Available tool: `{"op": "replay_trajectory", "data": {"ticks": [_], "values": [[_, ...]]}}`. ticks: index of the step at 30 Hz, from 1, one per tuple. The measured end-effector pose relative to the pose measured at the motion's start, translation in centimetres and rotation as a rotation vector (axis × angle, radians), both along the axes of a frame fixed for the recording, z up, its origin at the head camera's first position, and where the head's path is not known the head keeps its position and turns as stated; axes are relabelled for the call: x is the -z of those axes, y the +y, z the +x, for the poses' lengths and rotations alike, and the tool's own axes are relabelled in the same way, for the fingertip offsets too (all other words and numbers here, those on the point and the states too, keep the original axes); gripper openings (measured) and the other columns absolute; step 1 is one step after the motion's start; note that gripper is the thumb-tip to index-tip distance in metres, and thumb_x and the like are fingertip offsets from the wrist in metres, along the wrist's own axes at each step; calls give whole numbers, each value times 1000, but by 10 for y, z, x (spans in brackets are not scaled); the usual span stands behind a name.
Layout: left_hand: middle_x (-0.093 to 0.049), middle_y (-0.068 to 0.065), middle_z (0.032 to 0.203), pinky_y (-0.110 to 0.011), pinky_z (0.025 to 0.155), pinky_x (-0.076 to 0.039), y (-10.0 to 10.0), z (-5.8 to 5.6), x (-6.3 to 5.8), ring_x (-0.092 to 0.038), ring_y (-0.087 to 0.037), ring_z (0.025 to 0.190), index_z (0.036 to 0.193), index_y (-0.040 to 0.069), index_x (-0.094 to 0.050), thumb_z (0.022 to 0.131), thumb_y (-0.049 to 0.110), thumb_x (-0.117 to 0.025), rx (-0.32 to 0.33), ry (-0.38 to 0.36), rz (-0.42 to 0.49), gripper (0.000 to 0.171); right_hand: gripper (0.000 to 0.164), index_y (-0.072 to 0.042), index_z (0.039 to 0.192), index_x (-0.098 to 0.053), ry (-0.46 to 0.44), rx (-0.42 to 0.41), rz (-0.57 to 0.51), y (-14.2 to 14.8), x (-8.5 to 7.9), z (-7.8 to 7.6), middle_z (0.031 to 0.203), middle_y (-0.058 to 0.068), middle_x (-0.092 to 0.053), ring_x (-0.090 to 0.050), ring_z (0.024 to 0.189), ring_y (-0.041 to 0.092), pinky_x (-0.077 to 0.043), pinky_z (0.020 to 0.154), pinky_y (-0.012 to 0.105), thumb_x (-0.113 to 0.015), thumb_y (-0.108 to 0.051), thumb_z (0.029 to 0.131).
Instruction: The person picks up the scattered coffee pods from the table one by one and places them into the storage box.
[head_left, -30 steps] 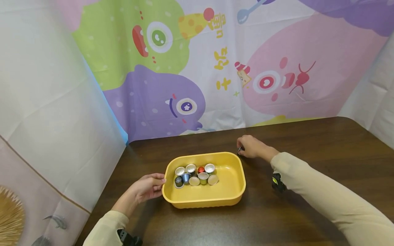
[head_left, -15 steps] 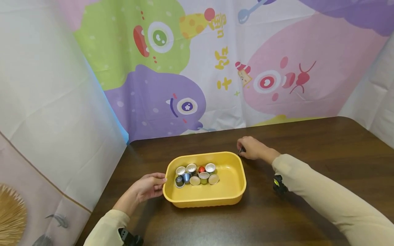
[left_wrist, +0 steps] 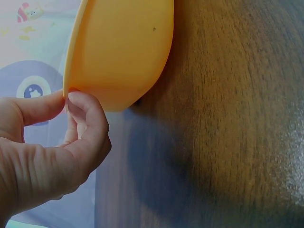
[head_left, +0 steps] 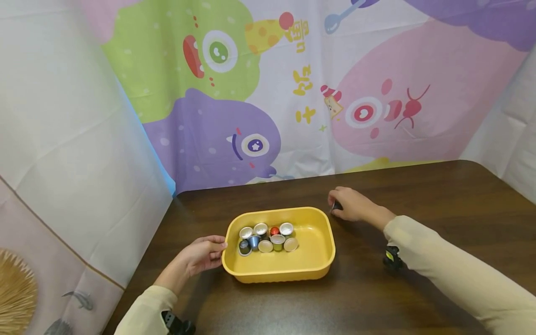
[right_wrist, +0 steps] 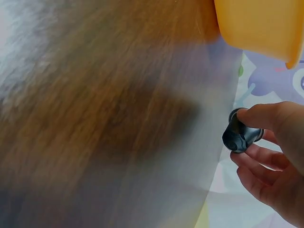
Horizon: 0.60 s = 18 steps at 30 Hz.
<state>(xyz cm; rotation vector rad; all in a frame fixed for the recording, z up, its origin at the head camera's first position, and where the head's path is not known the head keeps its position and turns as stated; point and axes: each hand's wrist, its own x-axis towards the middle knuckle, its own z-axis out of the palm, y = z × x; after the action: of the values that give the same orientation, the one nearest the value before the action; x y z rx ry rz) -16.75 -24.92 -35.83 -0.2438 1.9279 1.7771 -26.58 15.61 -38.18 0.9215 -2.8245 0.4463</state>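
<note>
A yellow rectangular basin [head_left: 278, 277] stands on the dark wooden table. Inside it, gathered toward the left and middle, lie several coffee capsules [head_left: 278, 239] with silver, cream, blue, green and red parts. My left hand [head_left: 205, 254] pinches the basin's left rim between thumb and forefinger, as the left wrist view shows at close range. Beyond the basin's far right corner, my right hand [head_left: 349, 204] holds a black coffee capsule [right_wrist: 241, 133] between thumb and fingers. In the right wrist view the basin's outer wall [right_wrist: 261, 23] appears at the top right, apart from the capsule.
The brown tabletop [head_left: 439, 223] stretches right and in front of the basin. A cartoon-printed cloth [head_left: 310, 93] hangs along the table's back edge, with pale cloth [head_left: 71, 116] at the left side. Both sleeved wrists carry small dark cameras.
My right hand has moved slightly to the right, away from the basin's corner, with the black coffee capsule in it. The left hand keeps its grip on the rim, and the basin stays put.
</note>
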Motion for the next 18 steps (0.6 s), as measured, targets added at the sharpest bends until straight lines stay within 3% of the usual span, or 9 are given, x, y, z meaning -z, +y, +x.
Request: {"op": "replay_trajectory", "data": {"ticks": [18], "values": [[-59, 7, 74, -21, 67, -51, 0, 0, 0, -53, -3, 65, 118, -3, -44, 96, 5, -47, 2, -2, 5, 23, 18, -8, 90, -62, 148, -42, -29, 13, -10, 19, 86, 4, -58, -55, 79, 16, -50, 72, 35, -74, -8, 76]]}}
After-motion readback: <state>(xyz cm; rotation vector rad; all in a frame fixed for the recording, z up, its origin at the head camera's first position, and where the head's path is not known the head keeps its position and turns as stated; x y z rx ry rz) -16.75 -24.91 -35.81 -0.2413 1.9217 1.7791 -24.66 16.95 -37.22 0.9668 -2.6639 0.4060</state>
